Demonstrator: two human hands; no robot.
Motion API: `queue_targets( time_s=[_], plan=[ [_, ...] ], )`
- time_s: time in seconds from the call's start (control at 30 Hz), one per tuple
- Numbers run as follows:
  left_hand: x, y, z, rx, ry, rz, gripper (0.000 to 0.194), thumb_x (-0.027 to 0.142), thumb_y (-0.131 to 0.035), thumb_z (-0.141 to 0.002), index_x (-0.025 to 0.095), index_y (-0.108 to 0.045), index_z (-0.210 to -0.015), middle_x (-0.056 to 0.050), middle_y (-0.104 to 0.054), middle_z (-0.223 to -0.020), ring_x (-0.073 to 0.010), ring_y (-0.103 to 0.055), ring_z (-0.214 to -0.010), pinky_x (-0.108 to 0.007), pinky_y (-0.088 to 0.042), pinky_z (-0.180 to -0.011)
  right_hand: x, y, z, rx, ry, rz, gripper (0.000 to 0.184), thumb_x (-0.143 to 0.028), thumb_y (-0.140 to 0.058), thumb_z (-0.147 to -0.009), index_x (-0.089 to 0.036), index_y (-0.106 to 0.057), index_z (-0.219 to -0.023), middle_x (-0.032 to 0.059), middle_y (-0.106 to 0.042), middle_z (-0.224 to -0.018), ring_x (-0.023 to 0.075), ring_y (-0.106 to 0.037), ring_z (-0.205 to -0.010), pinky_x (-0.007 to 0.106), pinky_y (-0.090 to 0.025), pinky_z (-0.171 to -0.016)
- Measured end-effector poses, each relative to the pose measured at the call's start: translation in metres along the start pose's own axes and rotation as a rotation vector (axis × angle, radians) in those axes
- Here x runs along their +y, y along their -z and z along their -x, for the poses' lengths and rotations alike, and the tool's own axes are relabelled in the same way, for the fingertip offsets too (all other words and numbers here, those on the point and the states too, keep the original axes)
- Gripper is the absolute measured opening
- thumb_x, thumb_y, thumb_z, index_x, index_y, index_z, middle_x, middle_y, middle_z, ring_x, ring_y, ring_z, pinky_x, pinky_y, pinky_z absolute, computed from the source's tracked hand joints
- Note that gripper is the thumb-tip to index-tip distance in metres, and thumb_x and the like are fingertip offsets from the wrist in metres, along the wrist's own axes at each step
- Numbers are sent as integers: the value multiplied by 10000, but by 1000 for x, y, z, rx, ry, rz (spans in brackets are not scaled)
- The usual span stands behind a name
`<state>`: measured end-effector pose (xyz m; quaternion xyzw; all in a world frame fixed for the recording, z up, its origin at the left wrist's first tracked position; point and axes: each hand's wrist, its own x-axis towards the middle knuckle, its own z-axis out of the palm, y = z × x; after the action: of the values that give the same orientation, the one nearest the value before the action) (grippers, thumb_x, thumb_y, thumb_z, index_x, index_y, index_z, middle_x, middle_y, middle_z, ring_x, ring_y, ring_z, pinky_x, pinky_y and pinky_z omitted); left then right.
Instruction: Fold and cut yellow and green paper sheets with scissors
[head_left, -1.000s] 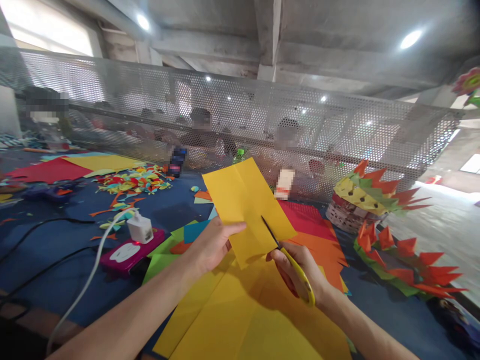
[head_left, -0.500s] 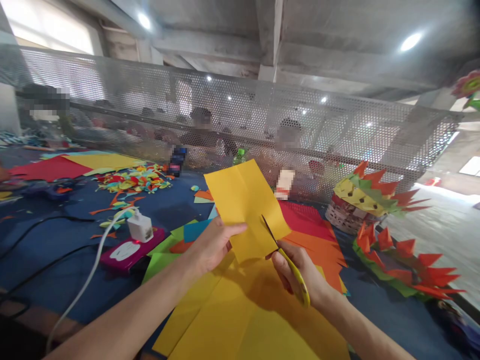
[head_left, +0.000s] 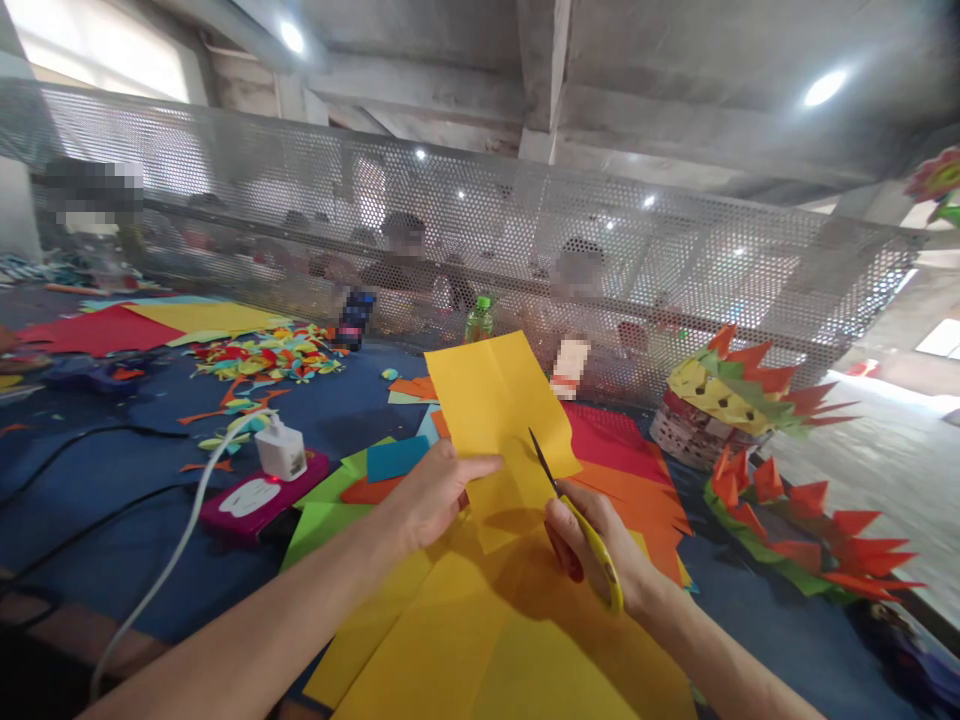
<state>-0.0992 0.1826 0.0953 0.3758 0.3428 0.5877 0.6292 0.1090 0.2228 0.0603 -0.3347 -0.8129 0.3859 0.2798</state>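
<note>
My left hand (head_left: 431, 495) pinches the left edge of a creased yellow paper sheet (head_left: 495, 410) and holds it upright above the table. My right hand (head_left: 600, 550) grips yellow-handled scissors (head_left: 581, 530). Their dark blades point up into the sheet's right side, partway along a cut. Beneath both hands lie larger yellow sheets (head_left: 480, 640) on the blue table (head_left: 112, 520).
Orange and red paper (head_left: 622, 470) lies behind the scissors, green and blue pieces (head_left: 360, 475) to the left. A pink power strip with a white charger (head_left: 262, 485) and cables sits left. Paper scraps (head_left: 262, 360) lie farther back. Spiky paper crafts (head_left: 750, 420) stand right. A perforated metal screen (head_left: 487, 250) borders the table, people behind it.
The scissors have moved further up into the yellow sheet. The sheet has shifted slightly right and lower, with my left hand following.
</note>
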Motion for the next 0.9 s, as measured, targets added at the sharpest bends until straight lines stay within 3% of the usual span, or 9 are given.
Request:
queue_targets(
  time_s=[0.43,0.9],
  plan=[
    [-5,0,2,-19,14,8,321,197,-803,-726,160,-783,-1044,-105,-796,-1044,-288,-753,-938,-343,-579,-791,1,-4,1,31,-14,-53,541,-737,-417,-927,-236,-429,-723,-66,-424,-455,93,-382,-389,255,-250,-409],
    [-5,0,2,-23,13,14,323,211,-822,-710,167,-783,-1028,-108,-786,-1093,-331,-715,-1071,-375,-573,-846,9,-6,-1,97,-61,-63,568,-760,-461,-892,-235,-425,-676,-86,-334,-439,73,-283,-386,250,-166,-397]
  ],
)
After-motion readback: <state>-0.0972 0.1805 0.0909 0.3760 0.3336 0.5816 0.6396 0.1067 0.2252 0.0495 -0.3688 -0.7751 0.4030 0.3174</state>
